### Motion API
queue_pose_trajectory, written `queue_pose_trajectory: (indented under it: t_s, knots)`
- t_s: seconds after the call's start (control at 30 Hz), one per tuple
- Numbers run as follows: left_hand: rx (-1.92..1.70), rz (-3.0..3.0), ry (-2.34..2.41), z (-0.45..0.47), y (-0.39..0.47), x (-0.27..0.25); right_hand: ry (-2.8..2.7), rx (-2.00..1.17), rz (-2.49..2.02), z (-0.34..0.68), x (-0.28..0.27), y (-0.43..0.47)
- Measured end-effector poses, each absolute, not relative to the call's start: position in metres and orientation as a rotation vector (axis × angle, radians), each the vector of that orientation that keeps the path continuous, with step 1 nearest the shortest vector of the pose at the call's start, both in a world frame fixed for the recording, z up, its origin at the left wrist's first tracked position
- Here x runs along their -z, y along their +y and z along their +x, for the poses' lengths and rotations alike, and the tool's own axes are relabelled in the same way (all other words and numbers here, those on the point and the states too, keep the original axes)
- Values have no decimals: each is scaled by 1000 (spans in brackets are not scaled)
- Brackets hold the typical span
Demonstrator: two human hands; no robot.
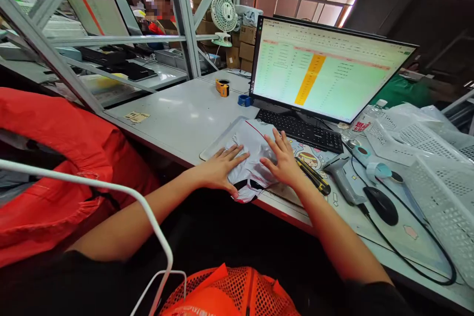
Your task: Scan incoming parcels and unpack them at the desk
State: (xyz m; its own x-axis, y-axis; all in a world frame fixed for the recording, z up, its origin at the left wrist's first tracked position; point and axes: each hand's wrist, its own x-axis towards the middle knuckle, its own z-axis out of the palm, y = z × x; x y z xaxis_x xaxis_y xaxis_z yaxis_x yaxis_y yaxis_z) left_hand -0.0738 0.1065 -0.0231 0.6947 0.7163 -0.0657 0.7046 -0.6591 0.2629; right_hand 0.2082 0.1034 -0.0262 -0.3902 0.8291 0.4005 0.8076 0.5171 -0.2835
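A white cloth garment (252,145) with a thin red line and black and red trim lies at the desk's front edge, partly over a pale flat board (218,144). My left hand (222,167) rests on its left side, fingers spread. On its right side lies my right hand (282,160), fingers also apart. Neither hand grips the garment. Just right of my right hand is a yellow and black utility knife (313,176), beside a grey barcode scanner (344,180).
A monitor (326,69) and black keyboard (301,131) stand behind the garment. The mouse (381,205), a cable and white perforated baskets (444,197) are at right. Tape rolls (222,88) sit farther back. A red bag (55,173) hangs at left; a person is beyond the metal frame (181,19).
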Motion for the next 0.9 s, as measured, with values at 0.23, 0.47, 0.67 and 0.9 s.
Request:
queue_pose_trajectory:
  t_s: [0.23, 0.47, 0.67, 0.9]
  knots:
    - [-182, 2807, 1038, -86, 97, 48, -2454, -259, -1654, 170, 39, 120]
    - [-1026, 2641, 851, -75, 96, 41, -2275, -576, -1339, 212, 22, 100]
    - [-1767, 1715, 1270, -60, 90, 2, -1764, -549, -1123, 280, 1, 58]
    - [-1672, 1328, 1175, -26, 106, 5, -1384, -411, -1499, 274, -7, 59]
